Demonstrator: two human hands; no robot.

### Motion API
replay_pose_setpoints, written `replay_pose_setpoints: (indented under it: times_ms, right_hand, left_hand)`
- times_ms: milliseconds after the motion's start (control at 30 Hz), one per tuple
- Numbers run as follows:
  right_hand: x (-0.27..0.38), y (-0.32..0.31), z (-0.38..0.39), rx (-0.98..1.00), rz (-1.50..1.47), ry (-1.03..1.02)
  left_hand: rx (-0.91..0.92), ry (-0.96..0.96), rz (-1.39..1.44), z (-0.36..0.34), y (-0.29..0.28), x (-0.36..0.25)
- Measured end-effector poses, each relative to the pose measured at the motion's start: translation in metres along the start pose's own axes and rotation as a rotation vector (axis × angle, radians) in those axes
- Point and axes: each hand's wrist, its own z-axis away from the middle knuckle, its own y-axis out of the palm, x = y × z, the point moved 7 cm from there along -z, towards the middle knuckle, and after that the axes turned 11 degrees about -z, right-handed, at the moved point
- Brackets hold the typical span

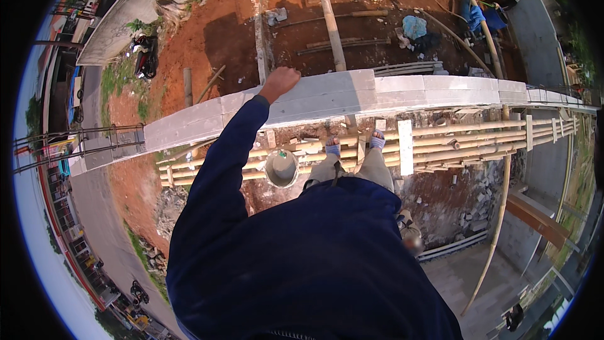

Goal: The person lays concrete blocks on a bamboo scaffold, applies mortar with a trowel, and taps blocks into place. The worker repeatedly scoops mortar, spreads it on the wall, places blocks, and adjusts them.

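My left hand (280, 84) is closed over the upper edge of a wall of pale grey blocks (327, 102), its fingers curled and partly hidden at the far side. The dark blue sleeve reaches up to it from the left. My right hand does not show. Below the wall, left of my feet, a round bucket (269, 173) holds grey mortar, with a small green thing in it that I cannot make out. I stand on a scaffold of bamboo poles (465, 127) beside the wall.
A pale board (405, 148) lies across the poles to the right of my feet. Another person (410, 236) is lower down, beneath the scaffold. Beyond the wall, an upright bamboo pole (331, 25) stands over red soil. Steel rods (44, 145) stick out at the wall's left end.
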Motion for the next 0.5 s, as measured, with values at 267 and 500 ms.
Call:
replay_pose_setpoints:
  times_ms: [267, 500]
  right_hand:
    - [0.014, 0.007, -0.004, 0.016, 0.015, -0.033]
    - [0.03, 0.014, -0.015, 0.051, 0.063, -0.076]
  left_hand:
    - [0.017, 0.09, -0.103, -0.004, -0.004, 0.003]
    - [0.259, -0.167, -0.212, 0.013, 0.01, 0.019]
